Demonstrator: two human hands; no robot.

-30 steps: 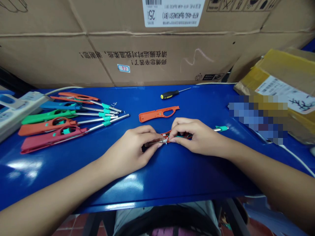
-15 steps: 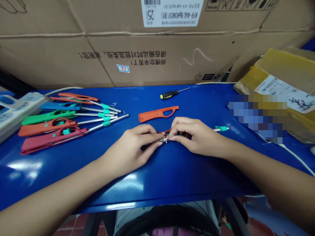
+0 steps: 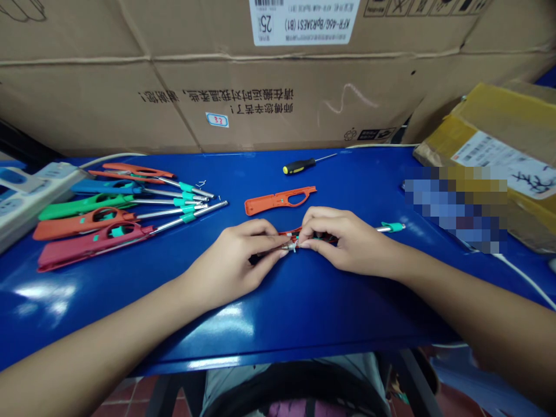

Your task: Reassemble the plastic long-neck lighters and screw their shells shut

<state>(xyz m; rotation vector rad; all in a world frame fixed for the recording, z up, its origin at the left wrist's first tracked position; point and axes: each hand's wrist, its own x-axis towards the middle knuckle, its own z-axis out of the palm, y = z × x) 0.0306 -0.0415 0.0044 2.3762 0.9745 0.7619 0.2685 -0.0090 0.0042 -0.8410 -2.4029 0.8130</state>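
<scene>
Lighter (image 3: 296, 233), orange and open, sits under our 2 hands: left (image 3: 234, 255) pinching a pale-tipped part (image 3: 292, 247), right (image 3: 351, 240) fingertips together, their hold unclear. We judge it light, stiff, fragile inside; grip shell edges. Beyond lies 1 loose shell half (image 3: 269, 202).

large carton (image 3: 195, 98) at back | power strip (image 3: 37, 200) far left | yellow-taped parcel (image 3: 478, 119) at right | red tiles (image 3: 124, 394) below

Blue table (image 3: 330, 307) bears lighters (image 3: 99, 223), screwdriver (image 3: 299, 167), orange shell (image 3: 278, 201).
</scene>
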